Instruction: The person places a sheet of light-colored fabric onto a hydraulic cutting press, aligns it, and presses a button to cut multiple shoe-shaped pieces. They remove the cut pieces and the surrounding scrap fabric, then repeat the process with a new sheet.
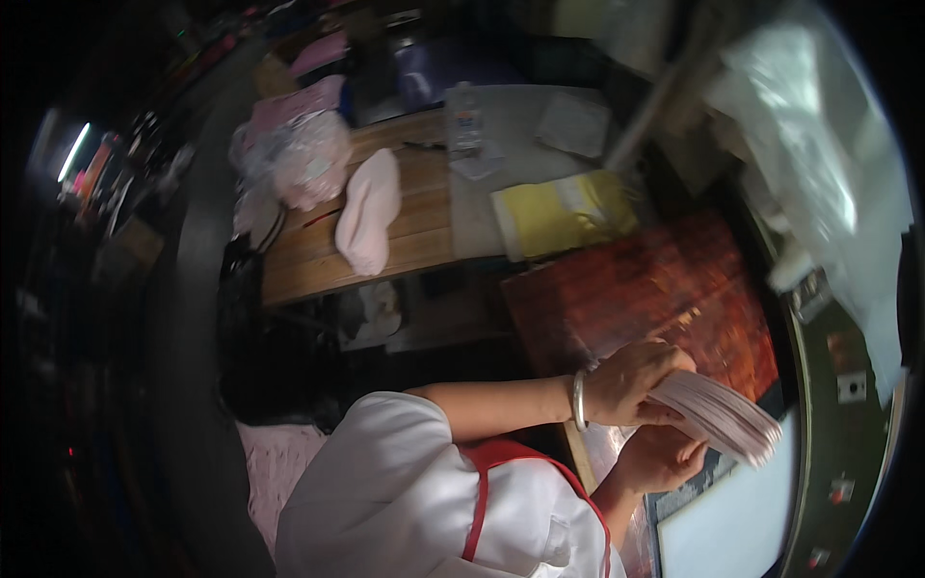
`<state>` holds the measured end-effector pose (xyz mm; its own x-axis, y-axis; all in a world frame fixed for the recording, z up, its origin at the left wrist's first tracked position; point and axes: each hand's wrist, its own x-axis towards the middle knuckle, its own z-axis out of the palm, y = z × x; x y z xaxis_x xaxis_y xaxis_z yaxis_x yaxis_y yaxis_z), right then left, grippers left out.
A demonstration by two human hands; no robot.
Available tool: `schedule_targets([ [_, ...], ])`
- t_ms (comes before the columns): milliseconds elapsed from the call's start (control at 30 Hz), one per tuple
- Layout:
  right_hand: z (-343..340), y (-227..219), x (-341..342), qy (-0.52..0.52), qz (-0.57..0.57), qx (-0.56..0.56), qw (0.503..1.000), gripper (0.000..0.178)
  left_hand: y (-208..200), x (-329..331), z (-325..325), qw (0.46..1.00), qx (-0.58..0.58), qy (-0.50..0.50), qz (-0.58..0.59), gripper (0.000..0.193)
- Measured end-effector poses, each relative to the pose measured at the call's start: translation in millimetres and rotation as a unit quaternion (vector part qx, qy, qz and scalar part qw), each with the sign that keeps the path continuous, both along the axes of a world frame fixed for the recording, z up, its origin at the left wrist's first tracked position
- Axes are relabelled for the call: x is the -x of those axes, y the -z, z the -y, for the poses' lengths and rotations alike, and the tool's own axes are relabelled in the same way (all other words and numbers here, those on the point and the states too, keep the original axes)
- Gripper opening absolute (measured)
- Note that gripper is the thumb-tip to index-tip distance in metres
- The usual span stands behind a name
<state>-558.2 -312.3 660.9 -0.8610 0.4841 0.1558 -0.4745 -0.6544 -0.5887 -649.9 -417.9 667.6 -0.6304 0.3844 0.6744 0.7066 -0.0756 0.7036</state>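
Observation:
My left hand (631, 380), with a silver bangle (579, 400) on the wrist, reaches across my body and grips the top of a thick stack of white paper sheets (723, 416). My right hand (660, 460) is under the same stack and supports it from below. The sheets fan out slightly toward the lower right. A white shirt with a red strap (479, 501) fills the bottom of the view.
A red-brown patterned board (655, 279) lies just beyond the hands. A yellow package (564, 214), a pink cloth (368, 217), a plastic bag of pink items (299, 159) and a clear bottle (464, 116) sit on a wooden table (414, 246). A white panel (732, 525) is at lower right.

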Motion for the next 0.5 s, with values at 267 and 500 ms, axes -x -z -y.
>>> schedule_targets([
  [267, 97, -38, 54, 0.134, -0.026, -0.244, 0.96, 0.054, -16, 30, 143, 0.987, -0.073, 0.057, 0.134, 0.048],
  [500, 186, -67, 91, -0.056, 0.046, -0.903, 0.423, 0.076, 18, 85, 281, 0.918, 0.318, 0.163, 0.172, 0.045],
])
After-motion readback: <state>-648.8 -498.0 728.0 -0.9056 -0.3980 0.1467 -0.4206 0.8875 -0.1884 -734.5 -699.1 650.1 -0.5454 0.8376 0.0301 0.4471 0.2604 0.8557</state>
